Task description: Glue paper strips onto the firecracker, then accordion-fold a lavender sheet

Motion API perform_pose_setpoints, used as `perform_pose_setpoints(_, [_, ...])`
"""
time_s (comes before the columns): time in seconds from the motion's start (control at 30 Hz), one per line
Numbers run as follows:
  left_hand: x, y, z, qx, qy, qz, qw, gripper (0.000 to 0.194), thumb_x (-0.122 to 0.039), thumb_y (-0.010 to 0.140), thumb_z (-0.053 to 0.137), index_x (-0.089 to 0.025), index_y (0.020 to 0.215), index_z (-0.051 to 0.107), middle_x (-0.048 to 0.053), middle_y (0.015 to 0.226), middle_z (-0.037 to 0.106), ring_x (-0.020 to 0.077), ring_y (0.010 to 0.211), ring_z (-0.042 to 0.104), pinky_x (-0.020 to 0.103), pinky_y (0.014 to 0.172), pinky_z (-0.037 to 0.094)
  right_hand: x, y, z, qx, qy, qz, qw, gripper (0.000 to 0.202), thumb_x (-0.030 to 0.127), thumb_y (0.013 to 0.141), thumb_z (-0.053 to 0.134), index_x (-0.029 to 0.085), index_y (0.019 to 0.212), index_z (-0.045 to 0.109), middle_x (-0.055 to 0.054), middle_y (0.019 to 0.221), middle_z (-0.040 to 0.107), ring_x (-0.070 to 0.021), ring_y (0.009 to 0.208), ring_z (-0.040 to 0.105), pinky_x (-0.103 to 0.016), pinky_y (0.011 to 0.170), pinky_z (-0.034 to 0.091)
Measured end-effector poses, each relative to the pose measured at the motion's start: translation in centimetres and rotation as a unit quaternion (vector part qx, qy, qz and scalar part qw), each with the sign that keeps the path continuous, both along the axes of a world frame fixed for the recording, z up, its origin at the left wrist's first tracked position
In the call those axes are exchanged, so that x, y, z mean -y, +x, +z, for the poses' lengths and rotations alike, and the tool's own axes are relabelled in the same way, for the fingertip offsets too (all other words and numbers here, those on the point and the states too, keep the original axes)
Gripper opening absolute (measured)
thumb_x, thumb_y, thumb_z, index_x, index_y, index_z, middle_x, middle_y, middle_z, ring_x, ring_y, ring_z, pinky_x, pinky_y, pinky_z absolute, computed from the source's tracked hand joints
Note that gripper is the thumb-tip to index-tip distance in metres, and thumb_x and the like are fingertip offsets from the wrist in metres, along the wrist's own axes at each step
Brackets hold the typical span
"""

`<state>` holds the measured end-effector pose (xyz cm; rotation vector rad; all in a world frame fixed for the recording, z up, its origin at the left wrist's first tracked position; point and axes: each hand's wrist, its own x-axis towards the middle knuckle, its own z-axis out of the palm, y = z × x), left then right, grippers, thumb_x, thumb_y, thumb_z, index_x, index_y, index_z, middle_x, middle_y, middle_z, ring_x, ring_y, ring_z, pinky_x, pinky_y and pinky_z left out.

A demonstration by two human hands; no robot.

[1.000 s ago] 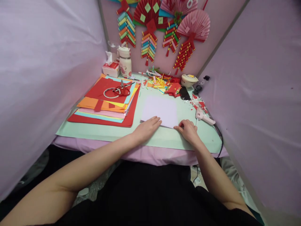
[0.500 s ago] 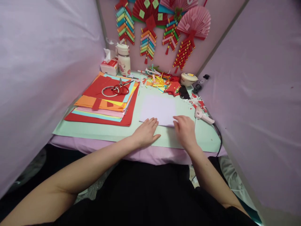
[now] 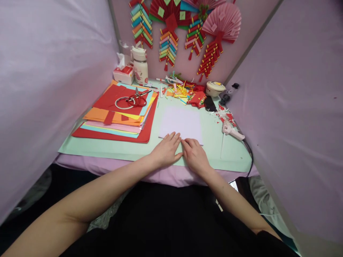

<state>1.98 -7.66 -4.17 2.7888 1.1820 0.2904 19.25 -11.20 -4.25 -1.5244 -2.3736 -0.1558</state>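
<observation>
A pale lilac sheet of paper (image 3: 180,121) lies on the light green mat (image 3: 123,149), its near edge partly under my fingers. My left hand (image 3: 166,150) rests flat on that near edge, thumb out to the right. Close beside it, my right hand (image 3: 195,154) touches the same edge with its fingers bent and together; whether they pinch anything is hidden. On the left is a stack of coloured paper (image 3: 112,125), with red-handled scissors (image 3: 138,101) and a white ring (image 3: 123,103) on top.
A tissue box (image 3: 123,75) and a bottle (image 3: 140,67) stand at the back left. Paper scraps (image 3: 180,91), a lidded bowl (image 3: 214,89) and a black object (image 3: 209,104) lie behind the sheet. A glue gun (image 3: 232,131) with its cord lies at the right. Paper decorations hang behind.
My right hand has slid left along the paper's near edge, from near its right corner to beside my left hand. My left hand has stayed in place.
</observation>
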Motion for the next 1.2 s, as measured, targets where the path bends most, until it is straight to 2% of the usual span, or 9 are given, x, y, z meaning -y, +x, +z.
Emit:
perform_pose_setpoints(0.27, [0.0, 0.2, 0.1, -0.008, -0.004, -0.003, 1.000, 0.063, -0.040, 0.091, 0.040, -0.005, 0.143, 0.039, 0.016, 0.154, 0.033, 0.0313, 0.145, 0.022, 0.045, 0.118, 0.019, 0.0, -0.3, -0.3, 0.024, -0.016, -0.015, 0.999, 0.045, 0.014, 0.089, 0.045, 0.010, 0.134, 0.051, -0.015, 0.115, 0.059, -0.0279, 0.106, 0.048, -0.039, 0.095, 0.043])
perform_pose_setpoints(0.5, [0.3, 0.2, 0.1, -0.021, 0.013, 0.015, 1.000, 0.061, -0.042, 0.092, 0.041, -0.008, 0.142, 0.042, 0.017, 0.152, 0.037, 0.0303, 0.143, 0.029, 0.045, 0.117, 0.022, 0.4, -0.6, -0.1, 0.027, 0.004, -0.040, 0.999, 0.038, 0.016, 0.092, 0.043, 0.012, 0.128, 0.055, -0.015, 0.110, 0.061, -0.0277, 0.104, 0.049, -0.040, 0.092, 0.044])
perform_pose_setpoints(0.8, [1.5, -2.1, 0.0, -0.032, 0.036, 0.113, 0.992, 0.066, -0.046, 0.094, 0.037, 0.001, 0.141, 0.042, 0.023, 0.150, 0.037, 0.0317, 0.142, 0.031, 0.043, 0.118, 0.023, 1.8, 1.9, -0.4, 0.004, 0.031, -0.118, 0.993, 0.035, 0.022, 0.095, 0.037, 0.012, 0.120, 0.059, -0.014, 0.108, 0.061, -0.0274, 0.104, 0.050, -0.039, 0.093, 0.042])
perform_pose_setpoints(0.9, [1.8, -2.4, 0.2, -0.033, 0.041, 0.140, 0.989, 0.065, -0.047, 0.094, 0.037, -0.001, 0.140, 0.043, 0.022, 0.150, 0.039, 0.0311, 0.141, 0.033, 0.043, 0.119, 0.021, 2.0, 2.6, -0.6, -0.001, 0.029, -0.131, 0.991, 0.036, 0.023, 0.096, 0.038, 0.010, 0.122, 0.059, -0.015, 0.110, 0.061, -0.0274, 0.106, 0.050, -0.039, 0.094, 0.042])
perform_pose_setpoints(1.03, [2.1, -2.6, 0.1, -0.024, 0.044, 0.150, 0.987, 0.064, -0.048, 0.095, 0.035, -0.004, 0.142, 0.042, 0.020, 0.151, 0.038, 0.0292, 0.142, 0.032, 0.044, 0.120, 0.018, 2.2, 3.1, -0.9, -0.012, 0.029, -0.135, 0.990, 0.038, 0.025, 0.096, 0.039, 0.009, 0.125, 0.058, -0.015, 0.116, 0.061, -0.0274, 0.107, 0.051, -0.039, 0.096, 0.043])
perform_pose_setpoints(1.2, [2.3, -2.8, -0.1, -0.020, 0.025, 0.148, 0.989, 0.065, -0.047, 0.095, 0.035, -0.003, 0.143, 0.040, 0.019, 0.153, 0.033, 0.0282, 0.144, 0.028, 0.041, 0.119, 0.019, 2.2, 3.7, -1.0, -0.037, 0.021, -0.130, 0.991, 0.038, 0.025, 0.096, 0.039, 0.011, 0.125, 0.059, -0.014, 0.115, 0.061, -0.0260, 0.104, 0.052, -0.039, 0.095, 0.044])
